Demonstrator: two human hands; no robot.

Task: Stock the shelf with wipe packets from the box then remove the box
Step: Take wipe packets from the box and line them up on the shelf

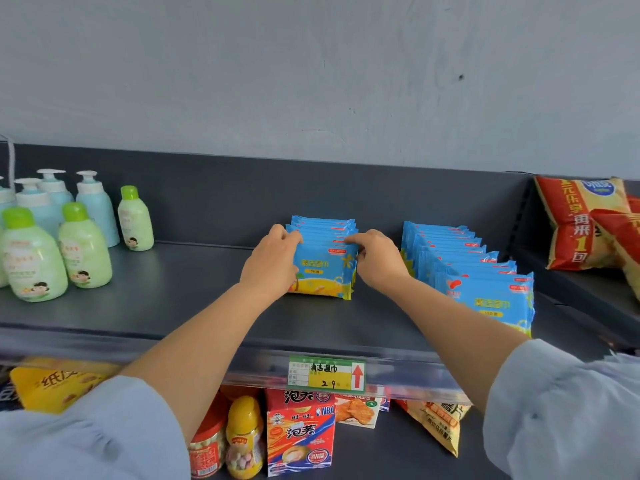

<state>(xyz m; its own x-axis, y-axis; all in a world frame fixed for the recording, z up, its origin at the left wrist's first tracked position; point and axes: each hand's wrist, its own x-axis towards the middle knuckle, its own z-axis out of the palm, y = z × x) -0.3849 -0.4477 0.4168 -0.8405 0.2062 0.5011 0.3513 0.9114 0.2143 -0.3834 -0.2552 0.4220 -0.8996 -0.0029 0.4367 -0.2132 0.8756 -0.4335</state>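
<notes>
A short row of blue wipe packets stands upright on the dark shelf, toward its middle. The left hand grips the row's left side with curled fingers, and the right hand pinches its right side at the top corner. Just to the right, apart from it, a longer row of wipe packets runs toward the shelf's front edge. Green and blue bottles stand far left, red snack bags far right. A price tag hangs below.

I see upright blue wipe packets on the dark shelf; a short left row, a longer right row nearby.
</notes>
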